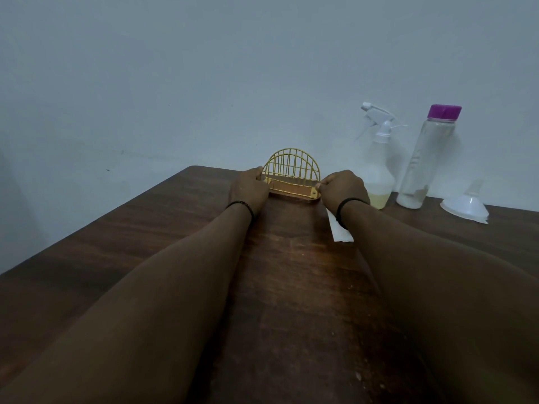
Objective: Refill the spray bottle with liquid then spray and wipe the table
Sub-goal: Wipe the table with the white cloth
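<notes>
A translucent spray bottle with a white trigger head stands at the table's far right, a little yellowish liquid in its bottom. Right of it stands a tall clear bottle with a purple cap. A white funnel lies mouth-down further right. A yellow wire napkin holder sits at the far edge of the brown wooden table. My left hand grips its left end, and my right hand pinches its right end. A white tissue lies partly under my right wrist.
A plain pale wall rises directly behind the table's far edge. The table's left edge runs diagonally toward me. Both my forearms stretch across the middle of the tabletop.
</notes>
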